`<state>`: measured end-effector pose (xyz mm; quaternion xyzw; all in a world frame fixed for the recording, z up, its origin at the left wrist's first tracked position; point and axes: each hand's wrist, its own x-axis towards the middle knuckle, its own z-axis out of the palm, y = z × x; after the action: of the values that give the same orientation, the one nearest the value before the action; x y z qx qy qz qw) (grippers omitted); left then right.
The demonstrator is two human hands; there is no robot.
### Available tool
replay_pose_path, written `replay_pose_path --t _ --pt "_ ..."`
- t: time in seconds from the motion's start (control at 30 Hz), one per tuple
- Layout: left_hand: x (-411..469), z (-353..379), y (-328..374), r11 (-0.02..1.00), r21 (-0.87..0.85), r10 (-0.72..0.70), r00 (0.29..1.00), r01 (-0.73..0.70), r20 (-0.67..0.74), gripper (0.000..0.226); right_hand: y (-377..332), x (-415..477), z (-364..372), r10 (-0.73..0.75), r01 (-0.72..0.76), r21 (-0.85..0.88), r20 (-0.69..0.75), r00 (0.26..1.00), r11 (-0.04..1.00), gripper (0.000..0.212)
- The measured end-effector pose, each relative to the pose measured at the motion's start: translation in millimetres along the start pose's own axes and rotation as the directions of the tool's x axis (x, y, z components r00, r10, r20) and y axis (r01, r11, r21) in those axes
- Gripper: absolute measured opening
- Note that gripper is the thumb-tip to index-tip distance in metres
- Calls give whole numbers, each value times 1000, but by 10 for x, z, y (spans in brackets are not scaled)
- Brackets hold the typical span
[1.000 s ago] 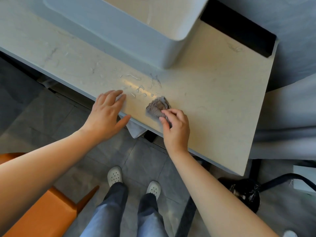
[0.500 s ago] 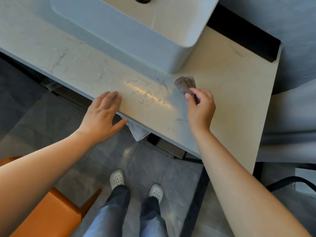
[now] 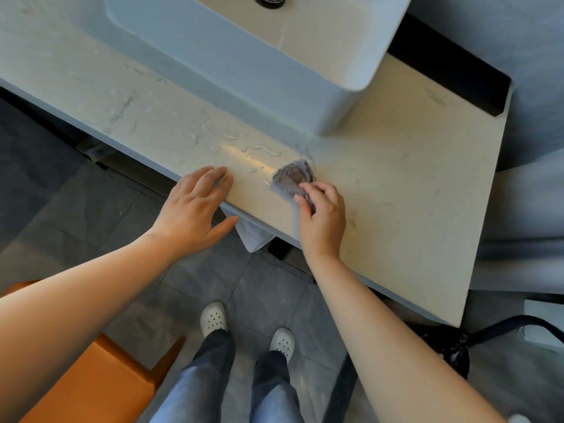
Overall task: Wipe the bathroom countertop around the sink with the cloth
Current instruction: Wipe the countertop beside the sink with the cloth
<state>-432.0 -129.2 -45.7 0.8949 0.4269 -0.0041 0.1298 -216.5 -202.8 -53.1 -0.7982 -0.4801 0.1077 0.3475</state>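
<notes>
1. An orange seat (image 3: 91,380) fills the lower left corner, on a grey tiled floor, beside the person's jeans and white perforated shoes.
2. The left hand (image 3: 195,209) lies flat and open on the front edge of the counter (image 3: 412,209), fingers on top, thumb hanging below the edge. It holds nothing and looks to be bracing.
3. Just right of those fingers, water droplets and streaks (image 3: 259,151) sit on the pale stone, in front of the white basin (image 3: 244,71).
4. The cloth (image 3: 291,178), grey and bunched into a small wad, lies on the counter at the right end of the wet patch, near the front edge and short of the basin's corner.
5. The right hand (image 3: 323,215) is closed over the cloth's near end, fingertips pinching and pressing it down; most of the wad sticks out beyond the fingers, away from the person.
6. The key relation: the water lies to the cloth's left, between the two hands, so the next stroke likely sweeps left toward the resting hand. The right hand is the one placed for it.
7. Right of the hand the counter looks dry, ending at a dark wall strip (image 3: 451,68).
8. No brand, label or writing is readable.
</notes>
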Motion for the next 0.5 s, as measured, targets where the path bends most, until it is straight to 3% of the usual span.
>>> replay_pose_path --t 0.13,0.27,0.37,0.5 --pt "4 -40 -74 999 -4 50 999 -50 17 82 -122 -298 -51 -29 28 8 97 995 1000 23" --pt "3 -59 -160 995 30 97 994 -98 54 91 -258 -345 -186 69 -108 149 248 966 983 24" --pt "1 -60 -154 995 43 92 994 -94 60 93 -351 -177 -361 107 -143 209 175 979 967 25" --pt "-5 -52 -115 997 28 73 996 -75 46 92 -297 382 -422 42 -46 127 37 998 991 24"
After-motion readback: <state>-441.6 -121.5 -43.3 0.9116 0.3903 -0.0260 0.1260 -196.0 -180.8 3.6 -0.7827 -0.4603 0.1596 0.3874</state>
